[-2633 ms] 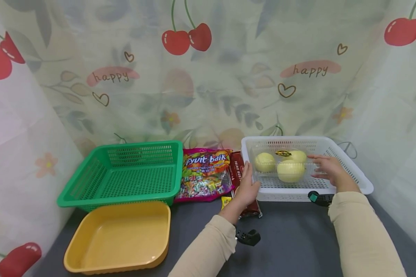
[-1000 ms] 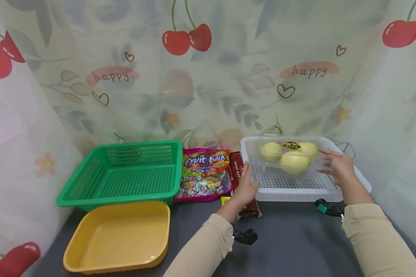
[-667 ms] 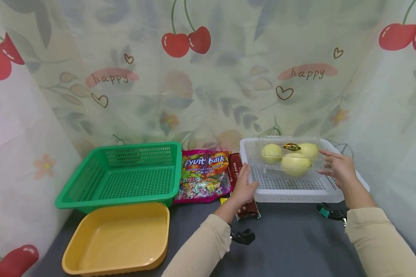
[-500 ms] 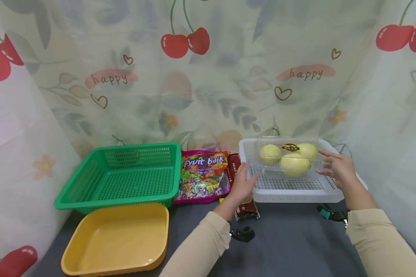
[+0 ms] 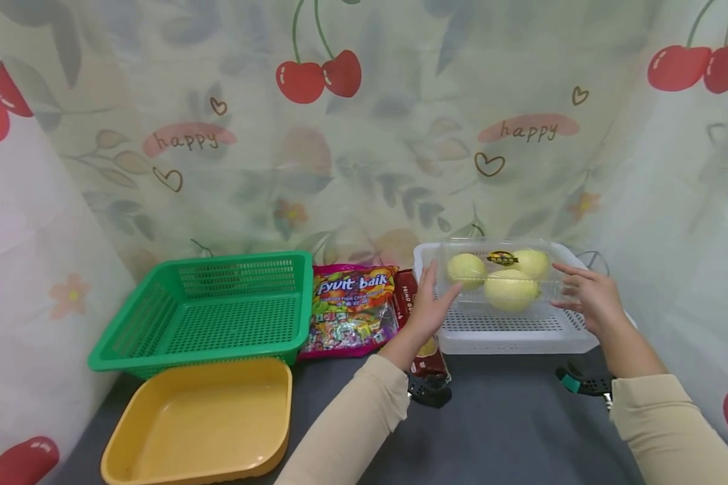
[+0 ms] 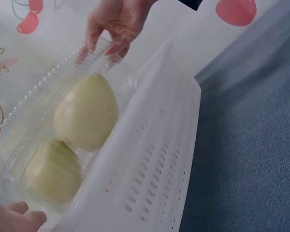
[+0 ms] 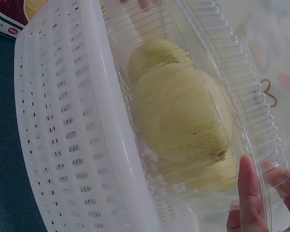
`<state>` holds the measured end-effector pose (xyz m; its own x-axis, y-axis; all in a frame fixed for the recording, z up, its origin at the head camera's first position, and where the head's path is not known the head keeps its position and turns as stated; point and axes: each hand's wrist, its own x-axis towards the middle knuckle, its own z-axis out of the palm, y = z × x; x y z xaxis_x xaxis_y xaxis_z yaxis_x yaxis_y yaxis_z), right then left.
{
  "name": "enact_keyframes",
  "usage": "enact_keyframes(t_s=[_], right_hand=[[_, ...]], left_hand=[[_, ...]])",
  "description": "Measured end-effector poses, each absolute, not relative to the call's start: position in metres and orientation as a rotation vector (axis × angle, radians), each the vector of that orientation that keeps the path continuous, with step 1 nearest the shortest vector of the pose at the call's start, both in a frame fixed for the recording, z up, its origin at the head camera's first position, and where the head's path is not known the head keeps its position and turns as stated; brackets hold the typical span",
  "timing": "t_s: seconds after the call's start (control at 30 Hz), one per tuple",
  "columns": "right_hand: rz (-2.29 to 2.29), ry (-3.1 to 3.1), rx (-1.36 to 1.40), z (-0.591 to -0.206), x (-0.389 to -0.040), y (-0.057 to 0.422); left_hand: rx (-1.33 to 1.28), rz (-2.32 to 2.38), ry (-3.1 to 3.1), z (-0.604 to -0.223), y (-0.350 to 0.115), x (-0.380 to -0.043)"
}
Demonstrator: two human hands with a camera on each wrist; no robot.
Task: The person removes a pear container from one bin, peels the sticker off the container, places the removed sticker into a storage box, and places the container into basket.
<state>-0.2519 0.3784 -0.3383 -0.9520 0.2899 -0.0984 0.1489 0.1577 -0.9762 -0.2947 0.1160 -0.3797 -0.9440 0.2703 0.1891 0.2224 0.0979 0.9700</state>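
A clear plastic clamshell box [image 5: 502, 259] with three pale yellow-green round fruits [image 5: 509, 289] is over the white perforated basket [image 5: 516, 343] at the right. My right hand [image 5: 591, 300] pinches the box's right end; in the right wrist view its fingers [image 7: 251, 193] lie on both sides of the plastic rim. Around the left end of the box is my left hand [image 5: 429, 306], thumb and fingers spread apart. Whether it touches the plastic I cannot tell. Both fruits [image 6: 87, 113] nearest the left wrist camera show through the plastic.
A green perforated basket [image 5: 230, 316] stands at the left, with a yellow tray [image 5: 200, 431] in front of it. Between the baskets lie a colourful bag of fruit chews [image 5: 352, 303] and a dark red packet [image 5: 427, 364]. A floral curtain [image 5: 364, 168] hangs behind.
My left hand has left the white basket's left rim and moved to the box's left end. Earlier, my right hand and the box shifted right and upward.
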Motion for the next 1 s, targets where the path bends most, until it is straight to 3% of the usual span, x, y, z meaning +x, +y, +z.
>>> enact_keyframes(t_s=[1.0], right_hand=[[1.664, -2.36, -0.393, -0.323, -0.223, 0.35]], left_hand=[[0.381, 2.344, 2.062, -0.354, 0.123, -0.282]])
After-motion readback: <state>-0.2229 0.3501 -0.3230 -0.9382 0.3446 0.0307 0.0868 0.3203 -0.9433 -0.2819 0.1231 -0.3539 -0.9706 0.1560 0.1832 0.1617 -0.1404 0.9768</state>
